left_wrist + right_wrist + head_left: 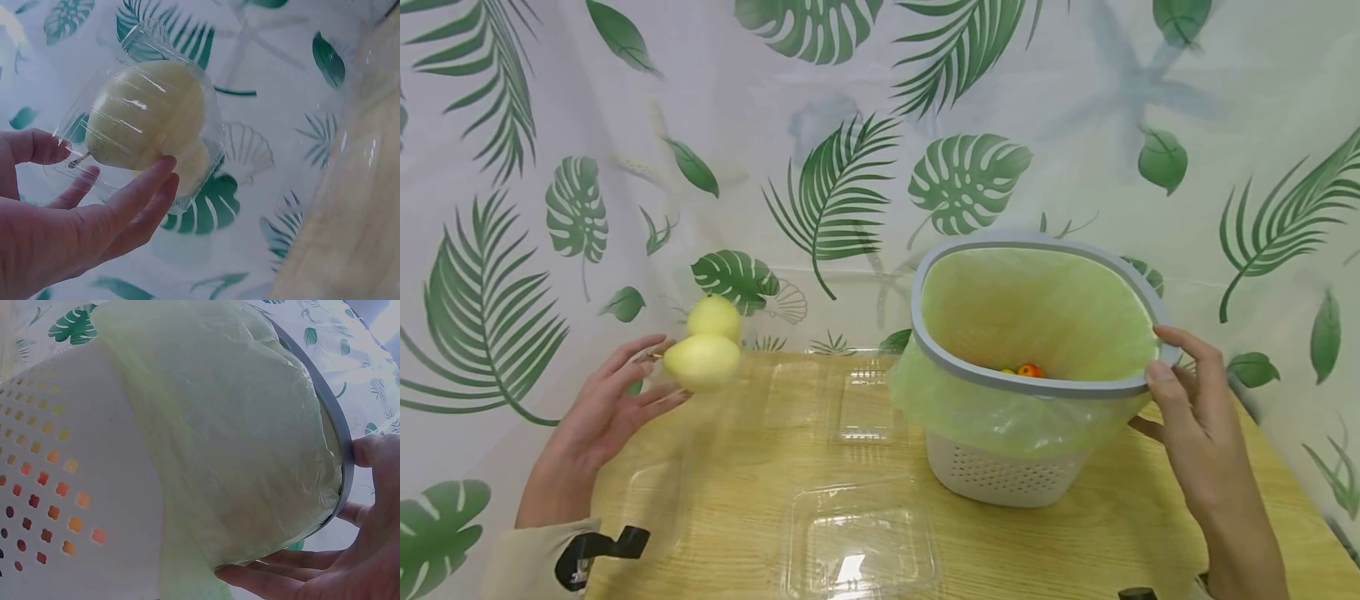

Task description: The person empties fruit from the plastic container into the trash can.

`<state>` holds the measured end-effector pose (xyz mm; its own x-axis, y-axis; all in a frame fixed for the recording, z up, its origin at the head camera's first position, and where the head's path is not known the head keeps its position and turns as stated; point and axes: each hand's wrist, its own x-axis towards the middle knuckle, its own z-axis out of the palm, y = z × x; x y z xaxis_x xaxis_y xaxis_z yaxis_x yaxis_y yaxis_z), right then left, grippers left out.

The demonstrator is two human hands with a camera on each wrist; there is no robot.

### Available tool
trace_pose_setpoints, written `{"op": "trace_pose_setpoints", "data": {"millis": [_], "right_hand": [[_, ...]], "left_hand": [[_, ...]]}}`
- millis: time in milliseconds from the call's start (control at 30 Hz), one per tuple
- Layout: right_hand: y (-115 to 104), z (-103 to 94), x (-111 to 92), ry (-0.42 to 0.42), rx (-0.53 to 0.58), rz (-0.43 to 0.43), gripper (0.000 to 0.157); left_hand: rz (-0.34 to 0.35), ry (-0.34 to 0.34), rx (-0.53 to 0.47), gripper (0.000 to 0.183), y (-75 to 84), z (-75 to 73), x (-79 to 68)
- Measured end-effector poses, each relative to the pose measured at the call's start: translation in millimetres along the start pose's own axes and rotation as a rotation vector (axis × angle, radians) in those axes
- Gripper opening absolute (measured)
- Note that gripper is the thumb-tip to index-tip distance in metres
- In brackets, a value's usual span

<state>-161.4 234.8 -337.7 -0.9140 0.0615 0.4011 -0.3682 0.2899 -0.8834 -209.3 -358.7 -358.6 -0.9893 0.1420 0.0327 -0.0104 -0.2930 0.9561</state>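
In my left hand (617, 400) is a clear plastic clamshell box (215, 125), held up over the left side of the table. Thumb and fingers pinch its edge near a pear's stem. Two pale yellow pears (703, 362) lie inside, one partly behind the other. With my right hand (1206, 425) I grip the grey rim (1037, 388) of a white perforated basket (1007, 479), thumb on top and fingers lower on the outside. A light green bag (231, 437) lines the basket and folds over its outside. Deep within, small red-orange fruit (1028, 370) shows.
Clear plastic containers stand on the wooden table (737, 533): one at the front middle (861, 542), one farther back (867, 408), and a fainter one at left (655, 500). A leaf-patterned sheet (850, 83) hangs behind the table.
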Motion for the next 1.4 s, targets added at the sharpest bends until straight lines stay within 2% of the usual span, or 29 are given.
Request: {"op": "trace_pose_setpoints", "data": {"millis": [333, 667, 900, 1133, 1400], "right_hand": [[0.1, 0.1, 0.5, 0.003, 0.004, -0.005, 0.046], [-1.9, 0.5, 1.5, -0.005, -0.020, -0.010, 0.046], [-0.6, 1.0, 0.3, -0.001, -0.021, -0.016, 0.046], [-0.2, 3.3, 2.3, 0.002, -0.013, -0.025, 0.046], [0.6, 1.2, -0.4, -0.008, -0.006, -0.003, 0.047]], "left_hand": [[0.096, -0.139, -0.020, 0.036, 23.2, 48.6, -10.6], [0.202, -0.181, -0.033, 0.035, 35.4, 89.6, -12.0], [0.241, -0.186, -0.033, 0.034, 45.3, 118.0, -4.0], [0.267, -0.192, -0.059, 0.033, 56.5, 144.6, 9.9], [0.269, -0.185, -0.079, 0.036, 59.2, 178.3, 23.8]]}}
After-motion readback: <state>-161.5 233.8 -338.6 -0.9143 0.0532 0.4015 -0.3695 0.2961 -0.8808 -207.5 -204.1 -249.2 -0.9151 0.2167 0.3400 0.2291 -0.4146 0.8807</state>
